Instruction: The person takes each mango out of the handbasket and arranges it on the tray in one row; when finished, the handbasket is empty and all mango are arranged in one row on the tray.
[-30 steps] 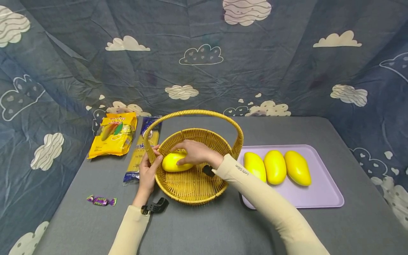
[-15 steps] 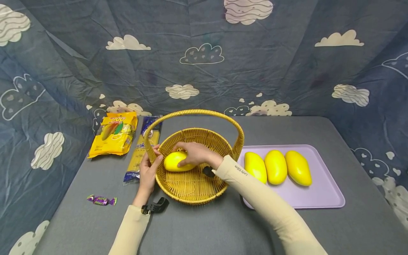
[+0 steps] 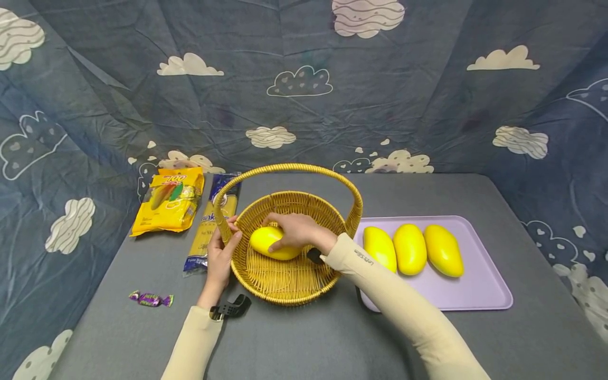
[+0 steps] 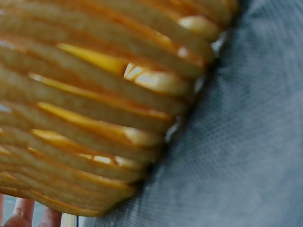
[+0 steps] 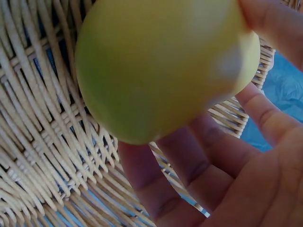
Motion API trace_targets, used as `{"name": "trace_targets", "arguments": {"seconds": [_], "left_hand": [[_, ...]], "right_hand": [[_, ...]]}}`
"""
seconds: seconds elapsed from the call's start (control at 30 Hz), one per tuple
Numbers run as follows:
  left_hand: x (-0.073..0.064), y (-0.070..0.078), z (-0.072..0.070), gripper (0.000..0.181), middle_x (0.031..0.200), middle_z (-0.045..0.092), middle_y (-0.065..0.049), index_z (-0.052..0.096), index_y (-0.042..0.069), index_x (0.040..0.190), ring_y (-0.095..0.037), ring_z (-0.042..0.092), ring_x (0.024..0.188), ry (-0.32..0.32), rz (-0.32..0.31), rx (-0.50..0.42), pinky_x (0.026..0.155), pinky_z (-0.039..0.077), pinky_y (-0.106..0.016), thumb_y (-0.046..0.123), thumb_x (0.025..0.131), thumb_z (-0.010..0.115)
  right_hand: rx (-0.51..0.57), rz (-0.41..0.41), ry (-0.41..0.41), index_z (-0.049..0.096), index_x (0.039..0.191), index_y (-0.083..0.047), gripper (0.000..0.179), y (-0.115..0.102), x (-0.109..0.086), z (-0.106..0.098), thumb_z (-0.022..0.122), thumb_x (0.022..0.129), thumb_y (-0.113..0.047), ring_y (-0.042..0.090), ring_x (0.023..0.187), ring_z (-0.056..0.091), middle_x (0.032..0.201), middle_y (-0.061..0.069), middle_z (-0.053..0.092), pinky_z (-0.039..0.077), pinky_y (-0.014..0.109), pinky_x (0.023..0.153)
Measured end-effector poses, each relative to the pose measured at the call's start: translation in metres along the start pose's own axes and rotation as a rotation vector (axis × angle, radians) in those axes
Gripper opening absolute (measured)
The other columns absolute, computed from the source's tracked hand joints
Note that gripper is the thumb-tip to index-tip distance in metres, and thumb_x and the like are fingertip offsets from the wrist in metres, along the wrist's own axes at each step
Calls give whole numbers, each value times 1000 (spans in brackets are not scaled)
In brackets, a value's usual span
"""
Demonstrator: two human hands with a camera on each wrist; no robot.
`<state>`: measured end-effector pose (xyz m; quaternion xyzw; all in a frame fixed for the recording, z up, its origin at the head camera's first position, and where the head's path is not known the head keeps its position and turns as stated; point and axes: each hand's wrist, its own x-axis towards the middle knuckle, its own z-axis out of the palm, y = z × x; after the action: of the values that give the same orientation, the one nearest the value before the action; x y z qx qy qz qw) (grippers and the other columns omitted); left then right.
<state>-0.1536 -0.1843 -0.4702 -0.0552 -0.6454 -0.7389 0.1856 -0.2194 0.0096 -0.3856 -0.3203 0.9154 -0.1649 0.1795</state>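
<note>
A yellow mango (image 3: 268, 241) is inside the round wicker basket (image 3: 285, 298), gripped by my right hand (image 3: 301, 230). In the right wrist view the fingers and thumb curl about the mango (image 5: 161, 66), with the woven wall beside it. My left hand (image 3: 220, 258) holds the basket's left rim near the foot of the arched handle (image 3: 290, 167). Only the basket's outer weave (image 4: 85, 104) and a few fingertips (image 4: 23, 210) show in the left wrist view.
Right of the basket lies a lilac tray (image 3: 484, 285) with three mangoes (image 3: 410, 249). On the left are a yellow snack bag (image 3: 168, 203), a blue-and-clear pasta packet (image 3: 204, 237) and a purple wrapped candy (image 3: 151, 299). A patterned cloth (image 3: 304, 116) hangs behind the table.
My right hand has shifted the mango rightward inside the basket, away from the left wall. The left hand and the basket have stayed in place.
</note>
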Motion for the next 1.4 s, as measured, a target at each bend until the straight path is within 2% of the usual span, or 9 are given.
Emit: {"name": "trace_targets", "arguments": {"seconds": [0.3, 0.57, 1.07, 1.4], "left_hand": [[-1, 0, 0, 27, 137, 43, -26, 47, -15, 108, -26, 41, 127, 3, 4, -3, 103, 34, -29, 6, 94, 58], [-1, 0, 1, 26, 137, 41, -30, 47, -16, 107, -26, 40, 128, 1, 18, -15, 104, 33, -29, 4, 94, 58], [-1, 0, 0, 24, 136, 44, -26, 49, -14, 107, -25, 41, 127, 17, 3, 4, 104, 31, -31, 5, 94, 58], [0, 0, 1, 23, 135, 43, -29, 48, -14, 104, -27, 41, 127, 23, 8, 2, 105, 31, -32, 3, 94, 58]], "right_hand": [[7, 14, -20, 51, 130, -28, 64, 5, -6, 0, 77, 75, -48, 20, 98, 58, 118, 4, 62, 46, 35, 73], [-14, 16, -24, 50, 126, -29, 63, 5, -9, 0, 78, 73, -49, 19, 93, 59, 112, 4, 63, 46, 35, 71], [-14, -16, -48, 48, 121, -31, 58, 9, -16, 1, 78, 74, -47, 16, 89, 57, 108, -1, 63, 45, 35, 72], [-2, -35, -44, 48, 120, -31, 57, 11, -18, 2, 77, 73, -48, 15, 87, 56, 104, -2, 63, 44, 34, 71]]}}
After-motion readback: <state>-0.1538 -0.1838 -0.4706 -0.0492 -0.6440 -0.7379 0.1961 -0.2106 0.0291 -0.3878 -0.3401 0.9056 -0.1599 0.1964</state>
